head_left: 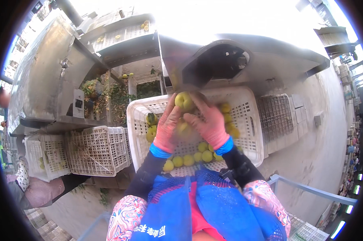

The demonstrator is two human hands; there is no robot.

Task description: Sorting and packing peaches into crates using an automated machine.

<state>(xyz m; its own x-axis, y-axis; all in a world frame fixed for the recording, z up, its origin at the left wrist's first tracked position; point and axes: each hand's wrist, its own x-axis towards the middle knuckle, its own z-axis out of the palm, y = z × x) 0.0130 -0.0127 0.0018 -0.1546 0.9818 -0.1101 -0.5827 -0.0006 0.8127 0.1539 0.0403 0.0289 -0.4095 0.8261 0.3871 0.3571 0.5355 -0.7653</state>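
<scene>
Over a white plastic crate (257,132), my left hand (167,125) and my right hand (210,125) are close together, in pink gloves with blue cuffs. Between them is a yellow-green apple-like fruit (184,101), its dimpled end showing. My left fingers close round its left side. The right fingers, partly blurred, press along its right side, with the thumb below. Another fruit (183,127) shows between the hands, lower down; whether it is touched I cannot tell. Inside the crate, several more fruits (188,160) line the near side, with others at the left and right walls.
A metal machine with a dark opening (217,60) stands just beyond the crate. White crates (97,149) stand at the left, beside another person's sleeve (43,193). More crates (275,116) are at the right. A blue rail (310,188) runs near my right side.
</scene>
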